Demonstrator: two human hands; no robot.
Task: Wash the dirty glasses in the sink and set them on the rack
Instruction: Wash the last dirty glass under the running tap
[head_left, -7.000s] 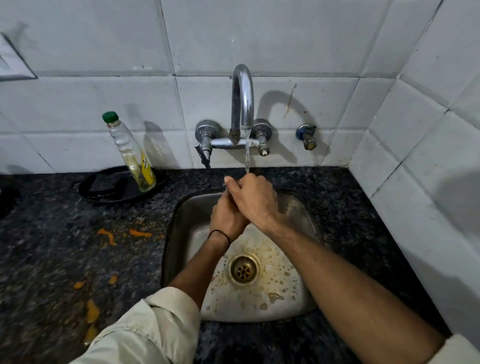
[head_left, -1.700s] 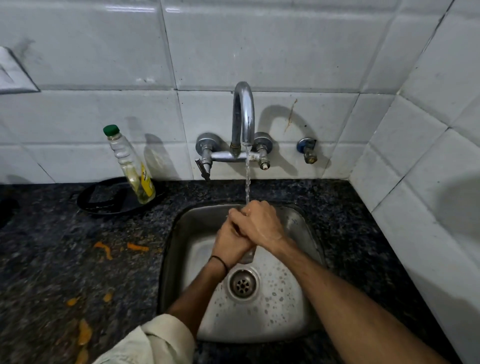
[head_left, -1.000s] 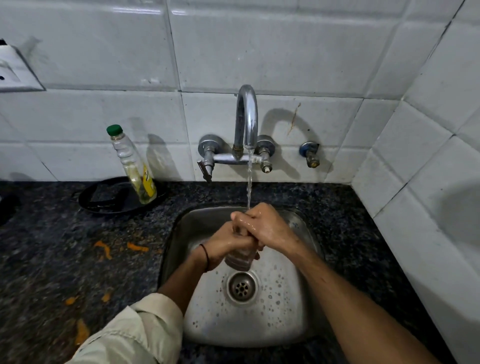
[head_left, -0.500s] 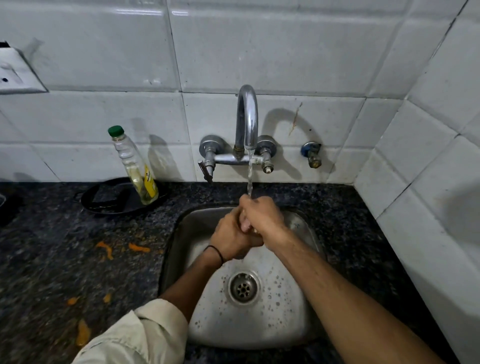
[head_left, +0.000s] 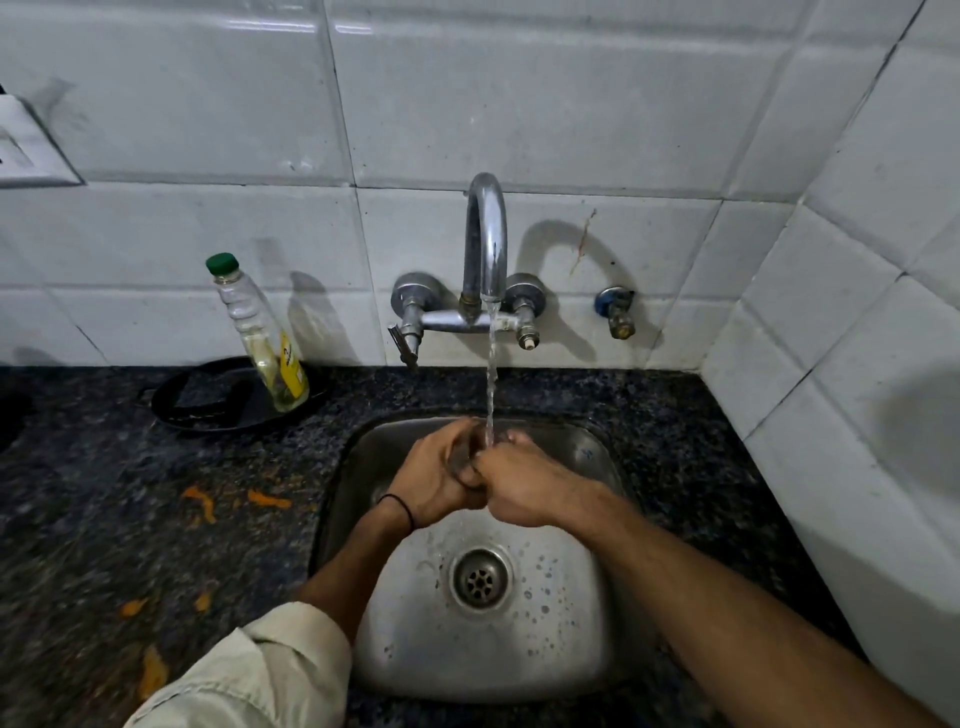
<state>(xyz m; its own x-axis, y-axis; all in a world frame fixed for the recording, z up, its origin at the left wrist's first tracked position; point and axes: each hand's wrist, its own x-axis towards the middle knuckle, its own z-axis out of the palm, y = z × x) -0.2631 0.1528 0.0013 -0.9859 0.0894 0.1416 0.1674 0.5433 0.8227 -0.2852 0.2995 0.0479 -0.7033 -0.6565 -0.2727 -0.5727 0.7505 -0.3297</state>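
Under the tap (head_left: 485, 244), mid-frame, the left hand (head_left: 428, 480) curls round the glass (head_left: 460, 460) (mostly hidden); the right hand (head_left: 522, 486), touching it, grips the rim, mouth likely up.

Dim light is casting a shadow right of the tap (head_left: 485, 244); tiles (head_left: 519, 78) above it are glaring, counter (head_left: 78, 545) below-left is blurring.

Silver sink (head_left: 467, 654); speckled black counter (head_left: 104, 519)
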